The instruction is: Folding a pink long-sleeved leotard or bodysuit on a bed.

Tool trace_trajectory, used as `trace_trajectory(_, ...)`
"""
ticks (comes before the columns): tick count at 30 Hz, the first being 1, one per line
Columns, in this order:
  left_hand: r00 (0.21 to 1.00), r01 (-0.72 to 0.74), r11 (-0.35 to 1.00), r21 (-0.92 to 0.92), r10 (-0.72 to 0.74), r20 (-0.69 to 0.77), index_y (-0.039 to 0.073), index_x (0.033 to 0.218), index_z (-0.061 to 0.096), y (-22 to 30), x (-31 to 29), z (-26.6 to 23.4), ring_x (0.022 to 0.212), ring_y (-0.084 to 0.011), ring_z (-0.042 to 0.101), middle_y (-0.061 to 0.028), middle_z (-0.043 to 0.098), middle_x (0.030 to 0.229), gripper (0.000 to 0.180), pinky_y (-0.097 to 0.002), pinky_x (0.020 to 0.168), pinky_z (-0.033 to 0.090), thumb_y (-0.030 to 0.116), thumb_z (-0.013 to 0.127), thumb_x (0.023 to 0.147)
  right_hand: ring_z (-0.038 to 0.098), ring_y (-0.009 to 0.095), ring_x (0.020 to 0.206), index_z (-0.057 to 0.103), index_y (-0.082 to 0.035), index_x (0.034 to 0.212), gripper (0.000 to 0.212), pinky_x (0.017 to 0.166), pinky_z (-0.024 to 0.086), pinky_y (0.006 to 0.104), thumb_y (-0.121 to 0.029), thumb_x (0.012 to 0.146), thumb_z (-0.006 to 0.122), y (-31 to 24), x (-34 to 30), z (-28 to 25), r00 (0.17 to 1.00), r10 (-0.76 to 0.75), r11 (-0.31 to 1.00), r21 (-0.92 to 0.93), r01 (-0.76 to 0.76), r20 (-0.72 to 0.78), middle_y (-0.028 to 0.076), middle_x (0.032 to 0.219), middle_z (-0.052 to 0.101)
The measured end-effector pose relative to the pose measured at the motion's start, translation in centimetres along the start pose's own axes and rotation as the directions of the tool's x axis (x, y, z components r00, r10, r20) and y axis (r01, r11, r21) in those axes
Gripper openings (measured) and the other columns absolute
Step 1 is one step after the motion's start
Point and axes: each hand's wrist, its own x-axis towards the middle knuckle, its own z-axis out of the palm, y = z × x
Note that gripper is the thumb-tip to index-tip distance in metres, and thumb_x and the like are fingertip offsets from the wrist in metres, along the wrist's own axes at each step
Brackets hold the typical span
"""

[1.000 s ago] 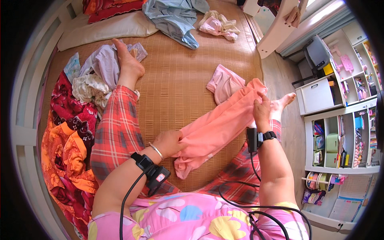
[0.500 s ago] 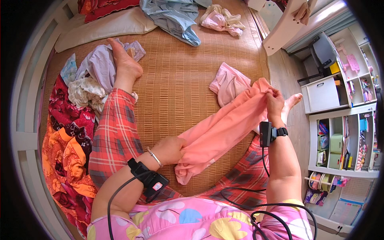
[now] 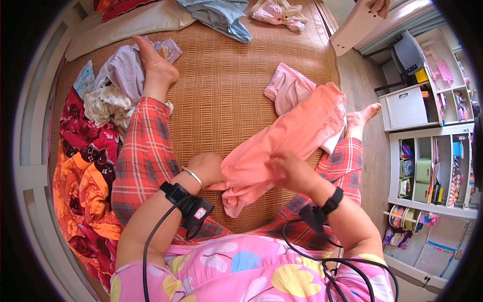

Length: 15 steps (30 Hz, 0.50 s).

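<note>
A long coral-pink garment (image 3: 282, 128), resembling trousers folded lengthwise, lies slantwise in front of me. Its far right end reaches past a pale pink folded garment (image 3: 289, 90), which it partly overlaps. My left hand (image 3: 205, 168) is closed at its near left edge, and a strip of the fabric runs into the fingers. Over the lower middle of the coral garment is my right hand (image 3: 297, 173), its fingers smeared by motion. Whether they touch or grip the cloth cannot be made out. A bit of white cloth (image 3: 332, 142) shows beneath the coral garment's right edge.
A woven mat (image 3: 216, 90) covers the bed. My plaid-clad legs (image 3: 143, 156) spread to both sides. Crumpled clothes (image 3: 118, 80) and a red-orange floral blanket (image 3: 85, 186) lie left. Farther off are a blue garment (image 3: 221, 17) and a pillow (image 3: 136, 30). White shelves (image 3: 430, 133) stand right.
My right hand has let go of the garment's far right end and moved toward me and left, over its middle. That end now lies loose. The left hand stays at the near edge.
</note>
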Motion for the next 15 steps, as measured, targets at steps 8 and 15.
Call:
trace_trajectory(8, 0.996, -0.015, 0.928, -0.371, 0.048, 0.079, -0.001, 0.080, 0.063, -0.8, -0.6, 0.0, 0.060, -0.0241, 0.062, -0.0157, 0.061, 0.065, 0.033, -0.0339, 0.053, 0.047, 0.025, 0.067, 0.060, 0.045, 0.032, 0.109, 0.042, -0.009, 0.124, 0.072, 0.090, 0.039, 0.0393, -0.011, 0.058, 0.071, -4.1, -1.1, 3.6, 1.000, 0.011, 0.991, -0.136, -0.011, 0.001, 0.015, 0.121, 0.045)
trace_trajectory(15, 0.947, -0.009, 0.445, -0.895, 0.292, 0.136, -0.005, 0.087, 0.062, -1.8, 0.8, 2.7, 0.061, -0.0096, 0.057, -0.0043, 0.063, 0.075, 0.022, -0.0220, 0.054, 0.046, 0.016, 0.059, 0.079, 0.040, 0.026, 0.115, 0.034, -0.009, 0.131, 0.064, 0.095, 0.031, 0.0416, -0.018, 0.071, 0.055, -4.1, -1.9, 7.9, 0.987, -0.014, 0.879, -0.472, -0.065, -0.162, 0.010, 0.129, 0.040)
